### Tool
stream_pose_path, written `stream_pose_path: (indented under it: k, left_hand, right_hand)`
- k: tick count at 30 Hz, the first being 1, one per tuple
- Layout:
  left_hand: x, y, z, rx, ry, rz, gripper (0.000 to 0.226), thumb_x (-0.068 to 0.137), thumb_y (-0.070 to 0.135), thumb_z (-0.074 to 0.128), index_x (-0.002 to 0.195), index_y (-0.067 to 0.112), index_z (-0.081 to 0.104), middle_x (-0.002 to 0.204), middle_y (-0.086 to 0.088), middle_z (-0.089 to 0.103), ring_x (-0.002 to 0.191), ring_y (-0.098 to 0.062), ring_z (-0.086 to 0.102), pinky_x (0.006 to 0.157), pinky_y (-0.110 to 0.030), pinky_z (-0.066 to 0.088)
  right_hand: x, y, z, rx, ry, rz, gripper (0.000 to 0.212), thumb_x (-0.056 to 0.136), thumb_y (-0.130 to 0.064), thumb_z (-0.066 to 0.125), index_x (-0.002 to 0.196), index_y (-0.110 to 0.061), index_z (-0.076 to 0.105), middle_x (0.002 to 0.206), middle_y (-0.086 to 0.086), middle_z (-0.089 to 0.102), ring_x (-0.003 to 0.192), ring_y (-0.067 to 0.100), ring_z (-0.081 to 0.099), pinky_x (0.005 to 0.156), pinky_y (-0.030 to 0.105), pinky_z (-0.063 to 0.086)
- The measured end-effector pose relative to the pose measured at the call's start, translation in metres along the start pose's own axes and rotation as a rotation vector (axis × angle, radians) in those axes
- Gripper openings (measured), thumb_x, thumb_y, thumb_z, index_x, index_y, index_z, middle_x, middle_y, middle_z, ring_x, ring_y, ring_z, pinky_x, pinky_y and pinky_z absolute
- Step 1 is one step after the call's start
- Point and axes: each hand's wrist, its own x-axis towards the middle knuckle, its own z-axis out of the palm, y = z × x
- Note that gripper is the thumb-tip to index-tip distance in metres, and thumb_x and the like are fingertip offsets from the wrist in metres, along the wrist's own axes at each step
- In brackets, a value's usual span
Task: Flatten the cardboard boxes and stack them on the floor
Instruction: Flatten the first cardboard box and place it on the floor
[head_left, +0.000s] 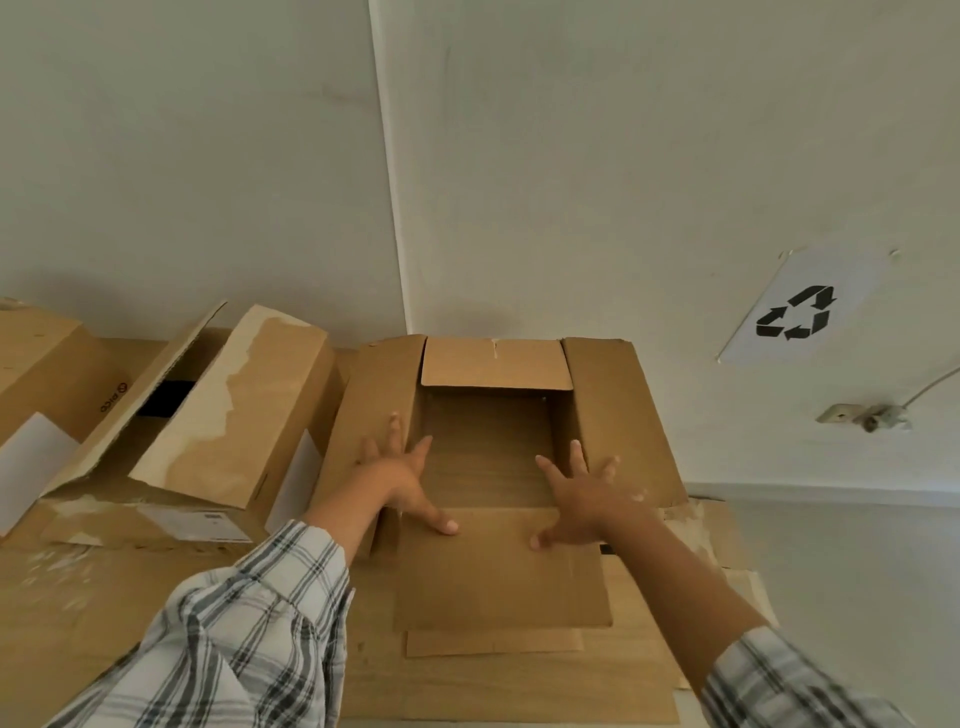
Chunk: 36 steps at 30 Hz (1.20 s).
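Observation:
A brown cardboard box (623, 415) lies in front of me with all its flaps spread outward, its inside showing. My left hand (402, 480) presses flat, fingers spread, on the box's left side near the left flap. My right hand (582, 493) presses flat with fingers spread on the right side, thumb on the near flap (498, 571). Under the box lies flat cardboard (519, 686). To the left stands another box (218, 431), half open, with torn paper on its flaps.
A third box (41, 358) sits at the far left. A white wall with a corner edge (389, 182) rises behind. A recycling sign (800, 312) hangs on the wall at right, above a socket with a cable (878, 415). Grey floor lies at right.

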Motion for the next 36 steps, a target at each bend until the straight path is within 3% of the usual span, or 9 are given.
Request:
stream_pose_path:
  k: [5, 8, 11, 16, 21, 25, 30, 33, 36]
  left_hand:
    - [0.001, 0.001, 0.002, 0.04, 0.012, -0.015, 0.141, 0.056, 0.074, 0.078, 0.155, 0.036, -0.016, 0.149, -0.008, -0.049, 0.144, -0.047, -0.026, 0.119, -0.062, 0.008]
    - [0.004, 0.004, -0.012, 0.054, -0.017, -0.039, 0.142, 0.055, 0.072, 0.079, 0.155, 0.036, -0.014, 0.155, -0.009, -0.04, 0.145, -0.048, -0.023, 0.118, -0.063, 0.011]
    - [0.01, 0.007, -0.03, 0.094, 0.037, -0.071, 0.136, 0.058, 0.068, 0.08, 0.158, 0.032, -0.005, 0.163, -0.01, -0.021, 0.147, -0.05, -0.008, 0.117, -0.063, 0.019]
    - [0.024, 0.008, -0.058, 0.071, 0.216, -0.099, 0.117, 0.066, 0.063, 0.079, 0.156, 0.024, 0.015, 0.16, -0.013, 0.013, 0.144, -0.044, 0.019, 0.11, -0.056, 0.034]
    - [0.041, 0.006, -0.078, 0.024, 0.418, -0.068, 0.096, 0.078, 0.06, 0.069, 0.153, 0.021, 0.022, 0.155, -0.013, 0.024, 0.139, -0.039, 0.028, 0.108, -0.05, 0.037]
    - [0.057, 0.002, -0.087, -0.019, 0.479, -0.098, 0.086, 0.086, 0.058, 0.061, 0.153, 0.024, 0.019, 0.16, -0.012, 0.013, 0.145, -0.04, 0.017, 0.113, -0.055, 0.026]
    - [0.071, -0.024, -0.093, -0.14, 0.566, -0.206, 0.09, 0.091, 0.057, 0.053, 0.156, 0.026, 0.0, 0.164, -0.01, -0.003, 0.148, -0.044, 0.008, 0.117, -0.059, 0.018]
    - [0.072, -0.043, -0.102, -0.317, 0.563, -0.209, 0.092, 0.091, 0.052, 0.056, 0.157, 0.022, -0.001, 0.161, -0.013, 0.013, 0.142, -0.04, 0.029, 0.109, -0.05, 0.036]
    - [0.069, -0.06, -0.11, -0.513, 0.512, -0.174, 0.069, 0.094, 0.04, 0.056, 0.151, 0.015, 0.027, 0.143, -0.01, 0.047, 0.124, -0.034, 0.052, 0.088, -0.035, 0.044]
  right_hand:
    - [0.006, -0.01, 0.005, -0.108, 0.006, 0.081, 0.108, 0.079, -0.069, 0.062, 0.154, -0.04, -0.01, 0.16, 0.009, -0.026, 0.142, 0.054, -0.017, 0.103, 0.081, 0.002]
    - [0.014, -0.015, -0.029, -0.178, 0.109, -0.001, 0.094, 0.08, -0.079, 0.047, 0.155, -0.037, 0.009, 0.165, 0.006, 0.004, 0.146, 0.049, 0.0, 0.102, 0.081, -0.002]
    - [0.039, -0.026, -0.063, -0.145, 0.204, -0.168, 0.073, 0.094, -0.061, 0.044, 0.155, -0.028, 0.021, 0.16, 0.007, 0.024, 0.147, 0.038, 0.017, 0.112, 0.07, 0.013]
    - [0.084, -0.037, -0.07, -0.18, 0.036, -0.163, 0.086, 0.097, -0.05, 0.049, 0.157, -0.025, -0.008, 0.164, 0.006, -0.015, 0.149, 0.039, -0.001, 0.118, 0.061, 0.01]
    - [0.108, -0.047, -0.086, -0.182, 0.361, -0.144, 0.099, 0.093, -0.054, 0.051, 0.152, -0.025, -0.023, 0.152, 0.005, -0.043, 0.148, 0.038, -0.016, 0.115, 0.065, 0.0]
    - [0.144, -0.047, -0.105, -0.192, 0.47, -0.125, 0.102, 0.093, -0.051, 0.052, 0.15, -0.024, -0.028, 0.154, 0.004, -0.04, 0.147, 0.035, -0.022, 0.115, 0.065, -0.005]
    - [0.19, -0.049, -0.117, -0.114, 0.335, -0.108, 0.102, 0.093, -0.042, 0.055, 0.151, -0.025, -0.027, 0.157, 0.001, -0.035, 0.147, 0.03, -0.022, 0.113, 0.067, -0.006]
    - [0.205, -0.051, -0.109, -0.082, 0.284, -0.093, 0.104, 0.092, -0.039, 0.06, 0.152, -0.025, -0.025, 0.159, 0.001, -0.031, 0.148, 0.03, -0.021, 0.111, 0.071, -0.007]
    - [0.209, -0.053, -0.104, -0.08, 0.296, -0.079, 0.106, 0.09, -0.037, 0.062, 0.152, -0.025, -0.023, 0.161, 0.001, -0.026, 0.148, 0.03, -0.019, 0.108, 0.073, -0.006]
